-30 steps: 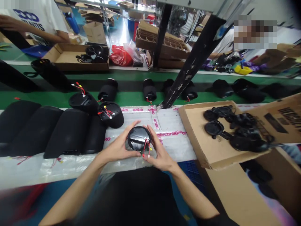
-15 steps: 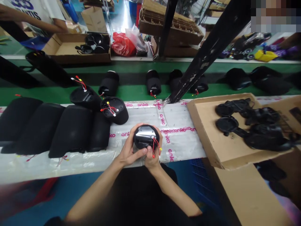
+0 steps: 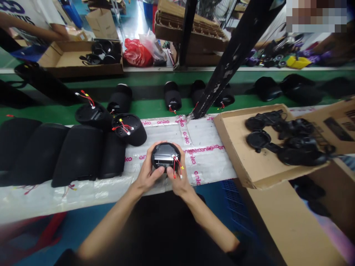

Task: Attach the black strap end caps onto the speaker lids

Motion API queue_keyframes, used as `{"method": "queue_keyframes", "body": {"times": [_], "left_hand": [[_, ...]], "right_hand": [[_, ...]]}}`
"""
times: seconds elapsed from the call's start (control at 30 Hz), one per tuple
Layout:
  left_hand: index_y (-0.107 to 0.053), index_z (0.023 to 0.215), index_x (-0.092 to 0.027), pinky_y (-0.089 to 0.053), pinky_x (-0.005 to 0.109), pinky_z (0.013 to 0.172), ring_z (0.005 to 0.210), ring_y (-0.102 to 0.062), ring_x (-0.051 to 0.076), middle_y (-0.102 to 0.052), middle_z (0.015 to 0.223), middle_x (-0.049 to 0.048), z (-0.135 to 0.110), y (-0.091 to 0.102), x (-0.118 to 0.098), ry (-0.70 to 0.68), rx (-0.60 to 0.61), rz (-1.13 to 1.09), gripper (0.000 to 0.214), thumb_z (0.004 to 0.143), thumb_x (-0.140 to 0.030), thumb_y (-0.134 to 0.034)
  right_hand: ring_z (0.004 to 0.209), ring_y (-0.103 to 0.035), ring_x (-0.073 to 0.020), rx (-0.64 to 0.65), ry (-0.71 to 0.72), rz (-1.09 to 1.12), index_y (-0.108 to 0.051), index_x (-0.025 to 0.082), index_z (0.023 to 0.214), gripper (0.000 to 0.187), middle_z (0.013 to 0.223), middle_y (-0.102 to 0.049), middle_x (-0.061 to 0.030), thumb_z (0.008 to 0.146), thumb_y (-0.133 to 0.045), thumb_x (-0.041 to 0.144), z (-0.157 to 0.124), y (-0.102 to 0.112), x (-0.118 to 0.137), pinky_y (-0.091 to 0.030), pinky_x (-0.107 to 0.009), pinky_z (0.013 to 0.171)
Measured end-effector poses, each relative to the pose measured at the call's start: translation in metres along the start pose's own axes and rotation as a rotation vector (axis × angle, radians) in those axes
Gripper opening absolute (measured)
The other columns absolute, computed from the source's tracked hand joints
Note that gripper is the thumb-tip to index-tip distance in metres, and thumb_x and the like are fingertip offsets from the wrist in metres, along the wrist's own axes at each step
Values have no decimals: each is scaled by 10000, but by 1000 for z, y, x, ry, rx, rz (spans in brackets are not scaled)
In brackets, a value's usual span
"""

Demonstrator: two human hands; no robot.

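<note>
Black round end cap (image 3: 165, 157) sits clamped between both hands, with the left hand (image 3: 146, 175) cupping its left side, the right hand (image 3: 180, 181) gripping its near right side, and its red wires (image 3: 176, 167) hanging beside the right fingers (image 3: 179, 181), just above the front edge of the white plastic-wrapped surface (image 3: 208, 164). Toward the surface's left end, a matching wired cap (image 3: 129, 129) leans against a row of black fabric-covered cylinders (image 3: 80, 155), while a cardboard tray (image 3: 230, 147) of black round parts (image 3: 258, 140) overhangs the right edge. Beyond the far edge, more black cylinders (image 3: 172, 96) stand on a green conveyor belt (image 3: 144, 109).
</note>
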State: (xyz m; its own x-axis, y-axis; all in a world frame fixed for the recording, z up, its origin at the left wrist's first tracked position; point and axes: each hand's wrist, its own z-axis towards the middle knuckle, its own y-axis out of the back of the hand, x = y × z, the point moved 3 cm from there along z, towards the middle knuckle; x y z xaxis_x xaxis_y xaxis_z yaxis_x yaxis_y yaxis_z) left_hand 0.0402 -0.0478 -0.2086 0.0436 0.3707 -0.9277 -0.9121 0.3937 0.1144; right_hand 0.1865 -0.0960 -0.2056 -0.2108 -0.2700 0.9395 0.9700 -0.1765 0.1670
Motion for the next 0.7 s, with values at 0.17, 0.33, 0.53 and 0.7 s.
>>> {"method": "queue_keyframes", "body": {"times": [0.17, 0.33, 0.53, 0.7], "left_hand": [[-403, 1651, -260, -380, 646, 1329, 1632, -419, 409, -372, 1771, 206, 14, 29, -58, -215, 79, 305, 834, 942, -365, -829], [-683, 1186, -237, -437, 529, 1300, 1396, -670, 285, -764, 1370, 80, 43, 17, -108, -494, 383, 565, 302, 946, -61, -735], [-676, 1143, -225, -521, 419, 1091, 1141, -736, 221, -806, 1119, 31, 69, 9, -111, -553, 573, 592, 158, 1056, -100, -635], [-649, 1157, -208, -555, 416, 1015, 1091, -720, 233, -774, 1084, 66, 66, 7, -104, -539, 524, 553, 150, 1065, -94, -617]], "right_hand": [[1557, -530, -323, 248, 6, -290, -562, 306, 1570, 576, 1645, -587, -106, 1028, -677, 468, 18, 132, 18, -433, -560, 1295], [1037, -709, -301, -231, -190, -931, -721, 204, 962, 131, 1067, -742, -139, 881, -795, 276, 55, 297, 14, -551, -468, 941], [1023, -617, -304, -239, -291, -1007, -542, 250, 695, 435, 1012, -663, -153, 652, -974, 233, 67, 344, -25, -454, -422, 815], [932, -618, -281, -211, -249, -900, -495, 293, 730, 393, 942, -628, -91, 852, -839, 440, 60, 341, -13, -483, -427, 839]]}}
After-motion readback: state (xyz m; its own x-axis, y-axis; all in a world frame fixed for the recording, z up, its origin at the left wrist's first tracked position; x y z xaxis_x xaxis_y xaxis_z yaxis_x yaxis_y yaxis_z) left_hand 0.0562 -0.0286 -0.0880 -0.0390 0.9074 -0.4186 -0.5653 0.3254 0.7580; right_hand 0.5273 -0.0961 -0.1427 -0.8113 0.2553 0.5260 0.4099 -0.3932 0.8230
